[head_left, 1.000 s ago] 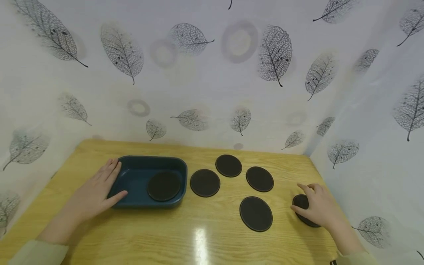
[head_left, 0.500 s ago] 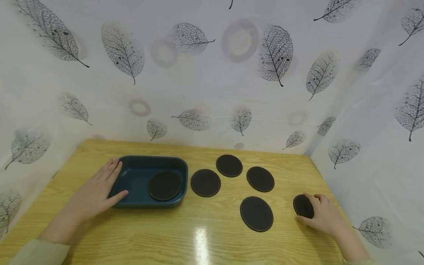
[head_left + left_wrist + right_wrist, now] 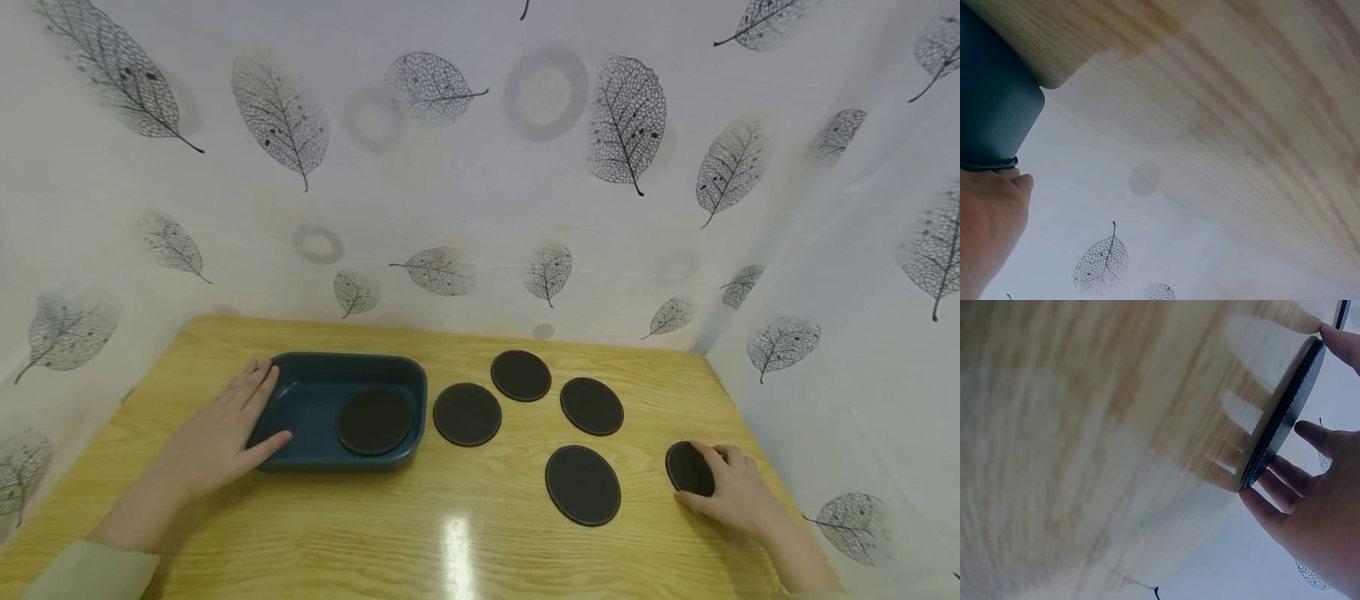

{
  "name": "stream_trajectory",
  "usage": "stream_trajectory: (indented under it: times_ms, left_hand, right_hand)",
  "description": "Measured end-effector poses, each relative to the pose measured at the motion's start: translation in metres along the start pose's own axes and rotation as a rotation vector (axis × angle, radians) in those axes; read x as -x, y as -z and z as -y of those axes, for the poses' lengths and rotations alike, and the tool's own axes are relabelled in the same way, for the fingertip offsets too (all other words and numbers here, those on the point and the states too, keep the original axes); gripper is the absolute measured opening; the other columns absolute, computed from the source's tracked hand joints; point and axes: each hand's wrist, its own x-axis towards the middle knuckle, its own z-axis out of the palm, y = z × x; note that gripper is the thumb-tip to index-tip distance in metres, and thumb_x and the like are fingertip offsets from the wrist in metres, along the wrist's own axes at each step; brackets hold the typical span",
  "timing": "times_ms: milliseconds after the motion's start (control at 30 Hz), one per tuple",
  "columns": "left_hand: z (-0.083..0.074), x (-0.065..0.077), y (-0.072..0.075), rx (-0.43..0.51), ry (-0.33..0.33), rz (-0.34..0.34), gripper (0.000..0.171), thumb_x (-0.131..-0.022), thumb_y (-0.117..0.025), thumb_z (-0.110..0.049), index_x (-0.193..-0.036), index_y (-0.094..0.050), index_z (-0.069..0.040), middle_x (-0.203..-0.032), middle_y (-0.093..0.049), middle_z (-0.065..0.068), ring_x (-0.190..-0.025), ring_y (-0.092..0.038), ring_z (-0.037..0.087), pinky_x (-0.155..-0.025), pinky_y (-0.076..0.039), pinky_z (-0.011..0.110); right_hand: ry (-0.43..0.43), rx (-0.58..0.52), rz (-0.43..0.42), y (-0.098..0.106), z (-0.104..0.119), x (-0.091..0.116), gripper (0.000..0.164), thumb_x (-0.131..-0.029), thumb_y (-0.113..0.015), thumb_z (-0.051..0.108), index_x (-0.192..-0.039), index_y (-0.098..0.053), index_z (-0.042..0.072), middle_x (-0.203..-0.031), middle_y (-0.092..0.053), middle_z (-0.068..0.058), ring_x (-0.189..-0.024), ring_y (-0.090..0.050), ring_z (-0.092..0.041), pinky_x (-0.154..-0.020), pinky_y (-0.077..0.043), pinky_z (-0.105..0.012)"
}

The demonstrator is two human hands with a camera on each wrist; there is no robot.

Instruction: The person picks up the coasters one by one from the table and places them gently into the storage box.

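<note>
A dark blue rectangular tray [image 3: 303, 462] stands at the left of the table with one round black coaster [image 3: 373, 421] lying inside it. My left hand [image 3: 213, 433] rests against the tray's left end, fingers straight along the rim and thumb over the front corner. In the left wrist view its fingertips sit right at the tray's rim. Far to the right, my right hand [image 3: 738, 487] grips a black coaster [image 3: 686, 467] by its edges, thumb on the near side and fingers around the far side. The right wrist view shows that coaster's thick, layered-looking edge [image 3: 1282, 419], close over the tabletop.
Several more black coasters lie flat between tray and right hand: one beside the tray [image 3: 467, 414], one at the back [image 3: 521, 375], one right of it [image 3: 592, 406], one nearer [image 3: 582, 485]. A leaf-patterned white sheet [image 3: 480, 192] walls off the wooden table's back and sides.
My right hand has come down from over the right coaster, drawn slightly to the right, and settled its thumb and fingers around the edges. The left hand and tray stay put.
</note>
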Motion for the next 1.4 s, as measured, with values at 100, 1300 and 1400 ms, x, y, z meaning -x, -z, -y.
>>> stream_trajectory:
  times_ms: [100,1300,1400]
  left_hand:
    - [0.000,0.000,0.000,0.001,0.001,-0.004,0.100,-0.103,-0.064,-0.051,-0.167,-0.015,0.008,-0.175,-0.014,0.031,-0.167,0.000,0.037,-0.125,0.021,0.017]
    - [0.001,0.000,-0.002,-0.019,-0.019,-0.018,0.099,-0.103,-0.065,-0.050,-0.167,-0.017,0.008,-0.174,-0.017,0.032,-0.167,0.013,0.024,-0.127,0.019,0.019]
    - [0.001,0.000,-0.002,-0.029,-0.029,-0.023,0.098,-0.103,-0.064,-0.050,-0.166,-0.017,0.009,-0.173,-0.017,0.033,-0.167,0.013,0.024,-0.128,0.019,0.019]
  right_hand:
    - [0.000,0.003,0.001,0.001,0.000,-0.001,0.091,-0.082,-0.087,0.043,-0.147,-0.051,-0.010,-0.131,-0.049,-0.047,-0.113,-0.053,-0.063,-0.088,-0.049,-0.073]
    - [0.055,0.039,-0.085,0.006,0.014,-0.022,0.093,-0.073,-0.090,0.045,-0.146,-0.056,-0.004,-0.122,-0.054,-0.037,-0.106,-0.057,-0.051,-0.082,-0.052,-0.064]
    - [0.075,0.041,-0.090,0.010,0.026,-0.027,0.094,-0.073,-0.089,0.045,-0.147,-0.056,-0.002,-0.124,-0.054,-0.037,-0.107,-0.058,-0.051,-0.082,-0.052,-0.065]
